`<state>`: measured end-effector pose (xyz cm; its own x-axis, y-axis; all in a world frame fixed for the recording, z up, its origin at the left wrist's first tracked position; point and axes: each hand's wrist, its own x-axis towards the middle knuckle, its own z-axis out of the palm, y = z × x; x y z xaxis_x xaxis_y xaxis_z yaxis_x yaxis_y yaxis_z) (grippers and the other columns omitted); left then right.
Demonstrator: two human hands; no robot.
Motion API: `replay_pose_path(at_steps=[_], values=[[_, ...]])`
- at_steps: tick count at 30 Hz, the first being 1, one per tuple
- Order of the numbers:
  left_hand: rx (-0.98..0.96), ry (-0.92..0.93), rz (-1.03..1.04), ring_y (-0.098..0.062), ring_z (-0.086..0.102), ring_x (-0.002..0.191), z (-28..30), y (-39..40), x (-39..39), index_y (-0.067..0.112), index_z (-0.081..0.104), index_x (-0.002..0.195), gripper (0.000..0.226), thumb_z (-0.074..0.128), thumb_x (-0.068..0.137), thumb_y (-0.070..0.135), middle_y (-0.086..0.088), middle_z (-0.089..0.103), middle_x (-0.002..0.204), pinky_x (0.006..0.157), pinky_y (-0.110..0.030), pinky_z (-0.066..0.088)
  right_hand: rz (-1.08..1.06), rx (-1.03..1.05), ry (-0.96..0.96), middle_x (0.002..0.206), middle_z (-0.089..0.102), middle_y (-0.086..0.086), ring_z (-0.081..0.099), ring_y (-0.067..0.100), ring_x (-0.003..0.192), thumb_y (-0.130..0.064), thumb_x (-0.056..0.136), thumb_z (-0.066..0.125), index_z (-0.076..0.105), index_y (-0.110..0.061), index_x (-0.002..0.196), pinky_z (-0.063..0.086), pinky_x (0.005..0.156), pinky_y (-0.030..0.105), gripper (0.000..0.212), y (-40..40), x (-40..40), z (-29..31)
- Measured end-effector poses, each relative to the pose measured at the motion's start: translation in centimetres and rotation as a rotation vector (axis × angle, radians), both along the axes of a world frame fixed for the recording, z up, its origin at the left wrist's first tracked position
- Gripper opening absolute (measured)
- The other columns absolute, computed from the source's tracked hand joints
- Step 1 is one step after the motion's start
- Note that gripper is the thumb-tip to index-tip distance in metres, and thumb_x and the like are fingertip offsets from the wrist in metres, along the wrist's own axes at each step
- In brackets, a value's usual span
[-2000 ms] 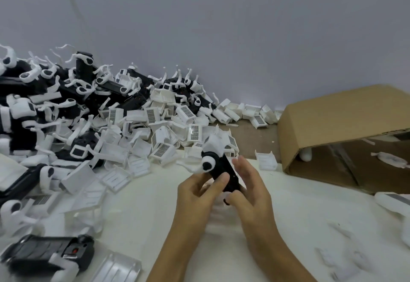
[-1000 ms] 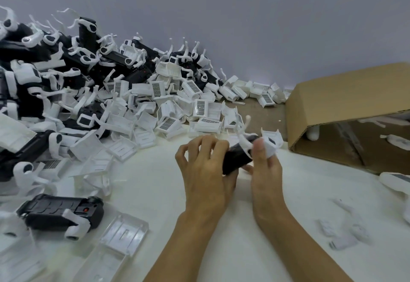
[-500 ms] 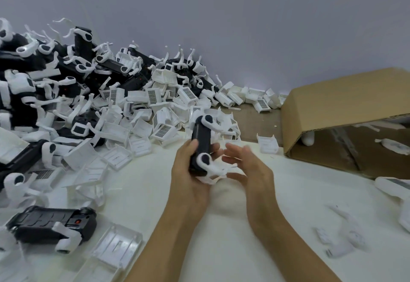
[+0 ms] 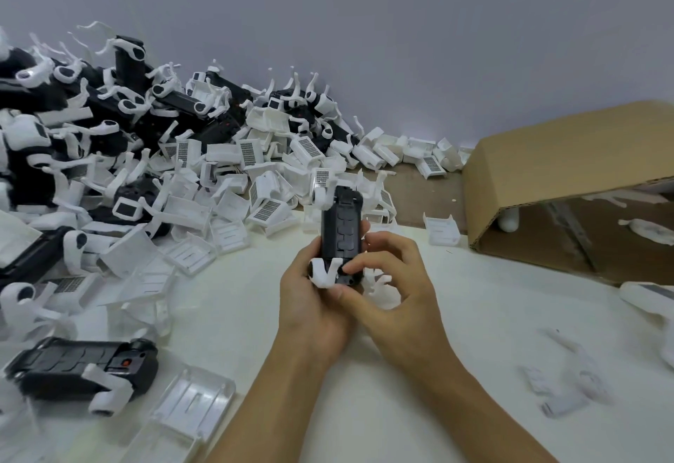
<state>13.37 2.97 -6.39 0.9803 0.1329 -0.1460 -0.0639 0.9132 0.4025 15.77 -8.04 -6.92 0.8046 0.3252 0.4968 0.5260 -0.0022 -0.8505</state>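
Fingers (image 4: 364,262) of our right hand (image 4: 399,293) are pinching the near end of the unit (image 4: 341,229), beside its clip (image 4: 322,274), while our left hand (image 4: 312,304) is gripping it.

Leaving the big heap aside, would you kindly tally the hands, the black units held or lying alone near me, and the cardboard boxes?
Hands: 2, the left hand and the right hand.
Black units: 2, the held black unit and the lone black unit at near left.
Cardboard boxes: 1, the cardboard box.
Total: 5.
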Motion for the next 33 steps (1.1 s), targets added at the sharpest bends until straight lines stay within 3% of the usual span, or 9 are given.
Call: replay_pose_path(at_steps=[4,8,10,13,18,21,25,29,33], values=[[-0.020,-0.006,0.027,-0.024,0.059,0.113,-0.20,0.05,0.15,-0.001,0.069,0.124,0.045,0.041,0.102,0.026,-0.013,0.069,0.120,0.110,-0.035,0.044,-0.032,-0.002,-0.036,0.121,0.052,-0.003,0.055,0.008,0.122,-0.003,0.069,0.090,0.072,-0.025,0.083,0.038,0.098,0.009,0.032,-0.04,-0.11,0.09],[-0.012,-0.028,0.034,-0.023,0.071,0.087,-0.01,-0.15,0.10,-0.001,0.077,0.106,0.045,0.041,0.099,0.024,-0.013,0.074,0.106,0.076,-0.032,0.060,-0.044,0.008,-0.046,0.121,0.052,-0.005,0.055,0.010,0.122,-0.004,0.068,0.090,0.073,-0.023,0.079,0.041,0.100,0.015,0.028,-0.08,-0.28,0.12],[-0.030,-0.015,0.037,-0.020,0.067,0.086,-0.01,-0.17,0.09,-0.001,0.078,0.103,0.044,0.041,0.099,0.023,-0.012,0.073,0.106,0.070,-0.031,0.059,-0.070,0.007,-0.039,0.125,0.052,-0.006,0.056,0.009,0.119,-0.007,0.067,0.092,0.075,-0.026,0.078,0.042,0.099,0.015,0.028,-0.06,-0.32,0.19],[-0.047,-0.019,0.030,-0.019,0.061,0.087,-0.08,-0.22,0.15,-0.003,0.077,0.103,0.042,0.045,0.095,0.022,-0.013,0.071,0.102,0.071,-0.030,0.057,-0.102,0.020,-0.002,0.134,0.050,-0.007,0.055,0.008,0.117,-0.012,0.066,0.093,0.075,-0.036,0.080,0.043,0.097,0.013,0.033,0.02,-0.33,0.32],[-0.019,-0.035,0.031,-0.023,0.062,0.090,-0.05,-0.28,0.19,-0.005,0.073,0.113,0.040,0.049,0.093,0.021,-0.015,0.069,0.111,0.076,-0.032,0.056,-0.091,0.039,0.011,0.136,0.050,-0.005,0.056,0.002,0.119,-0.008,0.068,0.091,0.076,-0.028,0.085,0.046,0.087,0.009,0.031,0.01,-0.16,0.25],[0.005,-0.016,0.046,-0.025,0.063,0.094,-0.06,-0.40,0.21,-0.004,0.074,0.112,0.040,0.049,0.092,0.021,-0.015,0.070,0.110,0.092,-0.034,0.049,-0.069,0.036,0.006,0.136,0.049,-0.005,0.052,-0.005,0.122,-0.006,0.069,0.090,0.075,-0.032,0.091,0.044,0.088,0.008,0.036,-0.06,-0.14,0.24],[-0.024,0.003,0.021,-0.025,0.067,0.086,0.24,-0.37,0.09,-0.003,0.076,0.106,0.042,0.043,0.098,0.023,-0.014,0.072,0.101,0.070,-0.035,0.058,-0.058,0.016,-0.008,0.130,0.051,-0.002,0.053,-0.002,0.122,-0.005,0.069,0.090,0.075,-0.027,0.085,0.038,0.094,0.005,0.031,-0.01,-0.17,0.19],[-0.058,0.058,0.042,-0.027,0.060,0.096,0.31,-0.42,0.08,-0.004,0.070,0.118,0.043,0.043,0.101,0.025,-0.016,0.070,0.103,0.086,-0.035,0.052,-0.073,0.040,0.000,0.129,0.050,-0.002,0.057,0.007,0.120,-0.007,0.069,0.090,0.073,-0.031,0.080,0.040,0.093,0.007,0.032,0.01,-0.33,0.34],[-0.067,0.065,0.044,-0.023,0.060,0.089,0.21,-0.54,0.24,-0.003,0.069,0.119,0.043,0.044,0.100,0.025,-0.014,0.070,0.106,0.077,-0.033,0.054,-0.074,0.034,0.081,0.129,0.051,-0.009,0.055,0.007,0.123,-0.011,0.068,0.092,0.076,-0.031,0.078,0.044,0.095,0.015,0.027,-0.02,-0.39,0.34]])
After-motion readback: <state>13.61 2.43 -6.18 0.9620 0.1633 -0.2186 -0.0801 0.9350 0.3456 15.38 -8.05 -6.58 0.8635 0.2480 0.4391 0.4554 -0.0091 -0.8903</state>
